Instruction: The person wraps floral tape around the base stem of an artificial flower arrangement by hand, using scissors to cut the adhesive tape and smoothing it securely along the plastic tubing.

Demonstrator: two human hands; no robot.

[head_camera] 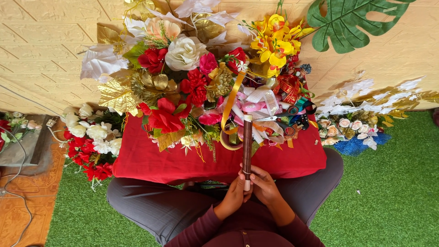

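I hold a long stick wrapped in dark brown ribbon (247, 142) upright in front of me, its pale lower end between my fingers. My left hand (234, 194) and my right hand (265, 184) both grip the bottom of the stick, thumbs meeting on it. The stick's top reaches over a low table covered in red cloth (151, 160). On the cloth lie a pile of artificial flowers (183, 68) in red, white, gold and yellow, plus a heap of coloured ribbons (270, 110) and a gold ribbon roll (230, 137).
More fake flowers lie on the green artificial turf (393, 192): red and white ones (91, 146) at left, white and gold ones (361, 114) at right. A large green leaf (347, 20) hangs on the beige panelled wall. A grey tray (23, 142) and cables sit far left.
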